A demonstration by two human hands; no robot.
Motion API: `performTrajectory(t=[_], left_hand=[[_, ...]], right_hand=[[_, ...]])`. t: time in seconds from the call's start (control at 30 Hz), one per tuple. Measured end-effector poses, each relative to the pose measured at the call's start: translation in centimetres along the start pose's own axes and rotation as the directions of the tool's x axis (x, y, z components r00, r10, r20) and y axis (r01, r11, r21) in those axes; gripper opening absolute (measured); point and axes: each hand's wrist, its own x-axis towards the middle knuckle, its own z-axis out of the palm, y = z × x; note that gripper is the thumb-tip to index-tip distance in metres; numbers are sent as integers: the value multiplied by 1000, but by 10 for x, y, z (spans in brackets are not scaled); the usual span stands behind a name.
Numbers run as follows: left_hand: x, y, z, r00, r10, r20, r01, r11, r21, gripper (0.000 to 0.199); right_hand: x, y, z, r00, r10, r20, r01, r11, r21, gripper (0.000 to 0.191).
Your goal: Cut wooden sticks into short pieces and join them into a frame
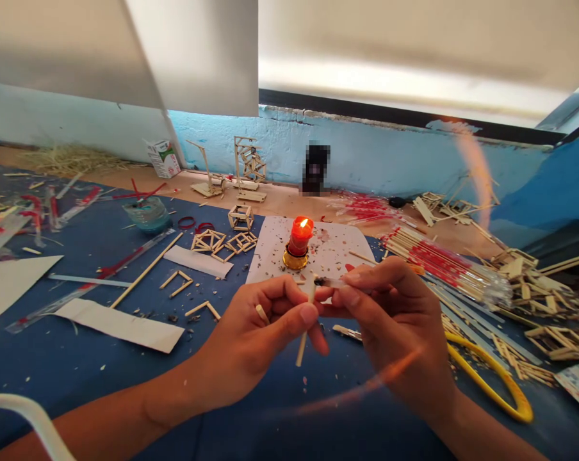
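My left hand (251, 339) pinches a short wooden stick (301, 346) between thumb and fingers, tilted with its upper end toward the candle. A second stick end (261, 313) pokes out between the fingers of that hand. In my right hand (405, 326), closed at thumb and fingertips, is a pale translucent strip (332, 282) with a blackened tip. That dark tip is at the top of the wooden stick; whether they touch I cannot tell. Just beyond both hands burns a red candle (299, 238) on a gold holder (295, 258).
A white board (265, 256) with dark crumbs lies under the candle. Wooden stick frames (241, 218) stand behind and left. Packaged chopsticks (428, 259) and yellow-handled scissors (505, 384) lie right. A glass bowl (148, 214) and paper strips (121, 323) are left.
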Motion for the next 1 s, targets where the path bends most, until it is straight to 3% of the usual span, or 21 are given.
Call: performTrajectory(t=[0.17,0.43,0.73,1.0], left_hand=[[1,-1,-1,999,-34,-3,34,999,42,25],[2,2,0,998,-53,-13,54,996,76,27],[0,1,0,998,-65,17,64,997,38,26],[3,0,-1,998,-69,2,69,997,28,26]], right_hand=[[-1,0,0,998,-48,-29,46,997,-65,13],[1,-6,-1,998,35,-43,-43,983,-181,7],[2,-5,1,997,32,-64,-42,986,-162,14],[2,-5,1,996,-10,-88,-13,966,-258,12]])
